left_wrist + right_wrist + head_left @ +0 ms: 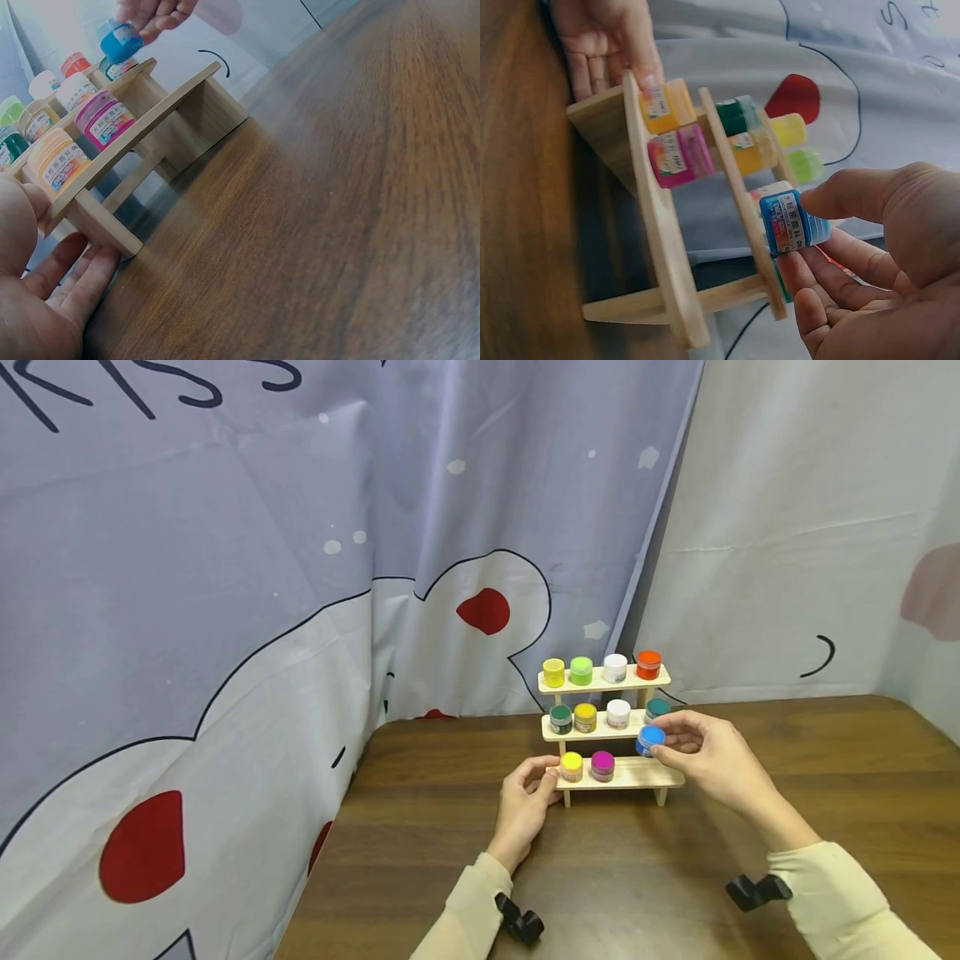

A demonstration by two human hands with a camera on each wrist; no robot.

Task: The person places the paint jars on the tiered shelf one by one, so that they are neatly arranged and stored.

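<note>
My right hand (716, 756) pinches a small blue paint jar (784, 223) between thumb and fingers. It holds the jar above the right part of the lowest tier of a three-tier wooden display rack (637, 772). At the rack's left end, my left hand (522, 806) grips the lowest tier, thumb along the edge and fingers by the leg. On that tier stand a yellow-orange jar (56, 161) and a magenta jar (103, 118). The middle tier carries dark green (560, 719), ochre (585, 717), white (618, 714) and teal (657, 708) jars.
Along the top tier stand yellow (553, 672), light green (581, 671), white (615, 668) and orange-red (648, 665) jars. The rack stands on a brown wooden table (637, 877). Behind it hangs a printed grey-and-white curtain (480, 485). Black wrist devices (757, 892) sit by both sleeves.
</note>
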